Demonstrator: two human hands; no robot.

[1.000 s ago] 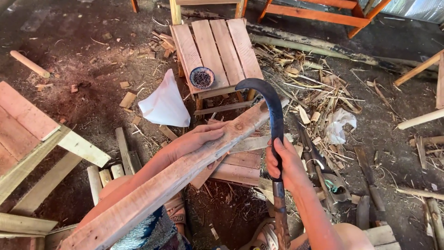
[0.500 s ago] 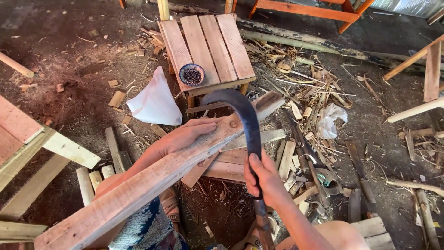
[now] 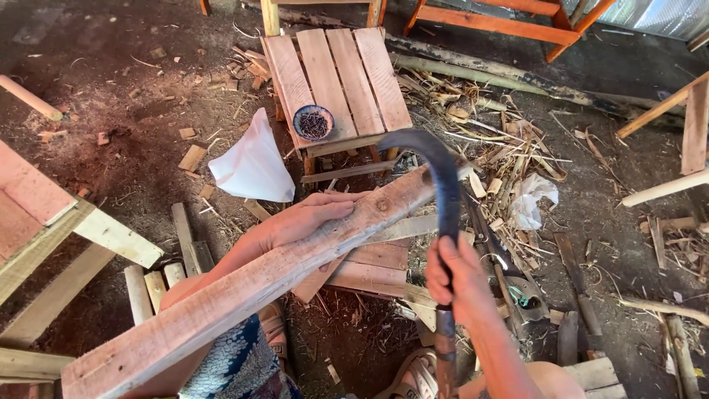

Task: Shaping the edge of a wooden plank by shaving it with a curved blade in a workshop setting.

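A long rough wooden plank slants from lower left up to the middle. My left hand lies flat on the plank's top, pressing it down. My right hand grips the handle of a dark curved blade, a hooked chopping knife. Its hook arches over the plank's far end and its tip points left. My knee in patterned cloth sits under the plank.
A slatted wooden stool stands ahead, with a small bowl of dark bits on it. A white plastic bag lies left of it. Offcuts, shavings and sticks litter the dirt floor. Wooden frames stand at left and right.
The view has shifted slightly. The curved blade has come down a little over the plank's far end, while my left hand stays pressed on the plank.
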